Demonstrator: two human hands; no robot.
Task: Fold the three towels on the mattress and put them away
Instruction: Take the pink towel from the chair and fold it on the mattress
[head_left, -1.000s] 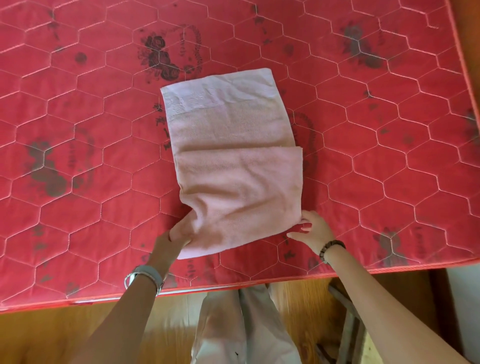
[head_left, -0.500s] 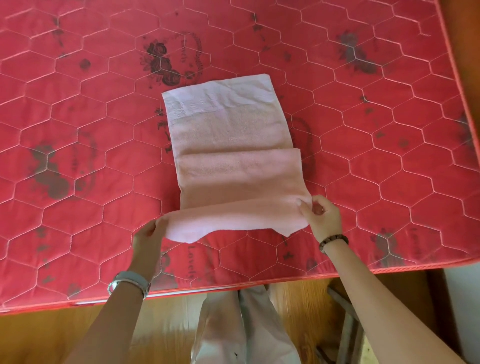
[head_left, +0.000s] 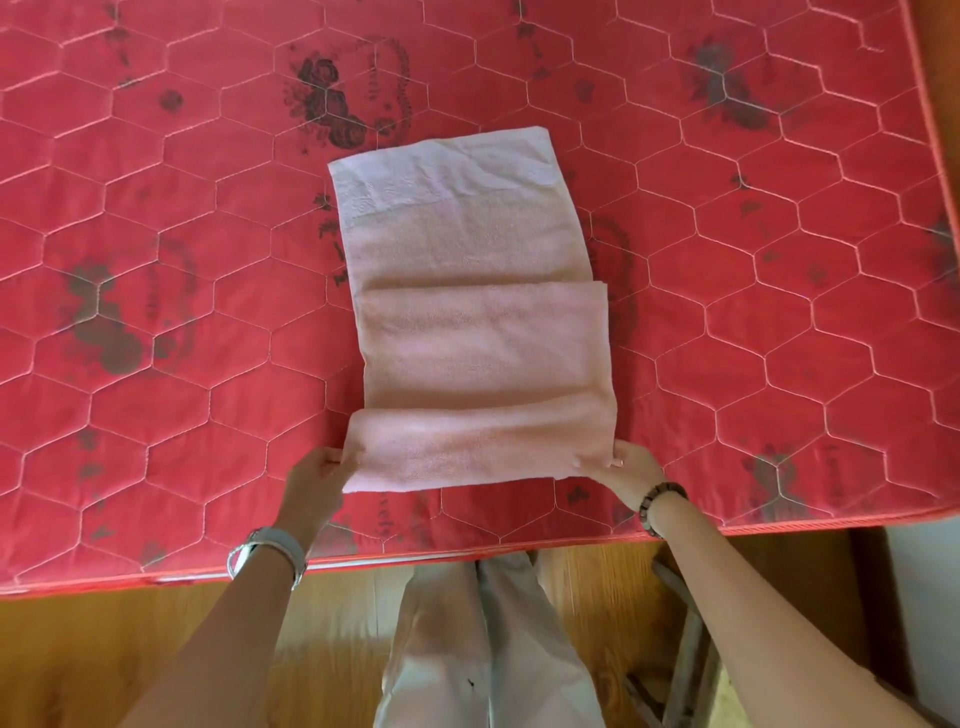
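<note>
Your left grip (head_left: 317, 475) pinches the near-left corner of the pink towel (head_left: 478, 332), your right grip (head_left: 631, 465) the near-right corner. The towel lies between and beyond them on the red mattress (head_left: 156, 260), its near end doubled over.

**Pink on red, basically**

Soft pale pink for the towel (head_left: 478, 332), with a lighter, almost whitish band along the far end and a faint embossed pattern in it. Bright red for the mattress (head_left: 156, 208), quilted in pale hexagon stitching like honeycomb, plus dark faded rose prints and scraps of lettering scattered about. Warm orange-brown wood grain on the floor (head_left: 104, 649) at the near side. Light beige-grey trousers (head_left: 467, 649) in the near middle. White-silver band (head_left: 270, 551) on the left wrist, dark brown beaded bracelet (head_left: 660, 501) on the right.
</note>
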